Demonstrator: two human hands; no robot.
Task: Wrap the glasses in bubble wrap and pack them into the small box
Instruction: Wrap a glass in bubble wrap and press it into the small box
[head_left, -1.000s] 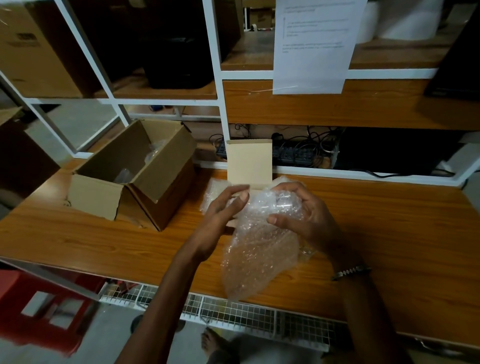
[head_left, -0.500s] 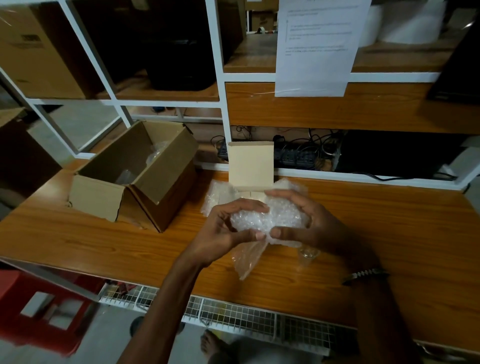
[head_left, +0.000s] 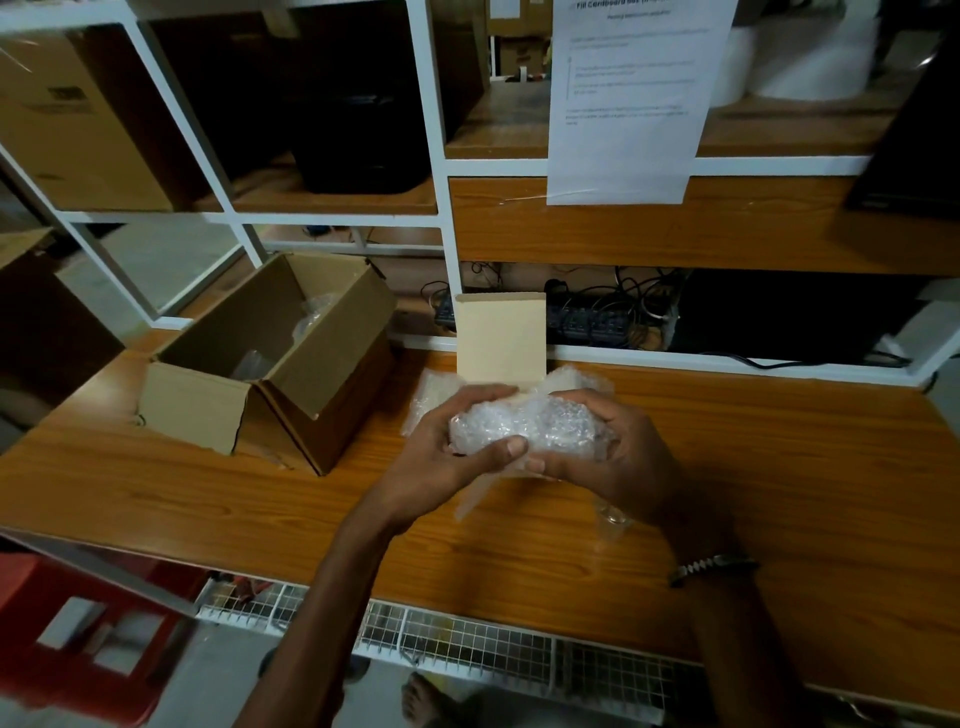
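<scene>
Near the middle of the frame, both hands are closing around a bubble-wrap bundle (head_left: 524, 428) held above the worktop (head_left: 779, 467); a glass is presumably inside, though the wrap is hiding it. The left hand (head_left: 447, 457) is curling over the bundle's left end, thumb pressing the front, while the right hand (head_left: 613, 457) is cupping the right end, fingers (head_left: 535, 464) tucked beneath. A loose tail of wrap is hanging below. The open cardboard box (head_left: 291, 353) at mid-left is already holding what looks like wrapped pieces. This bundle is waiting to go in, and another glass (head_left: 613, 514) seems to be standing unwrapped under the right wrist.
</scene>
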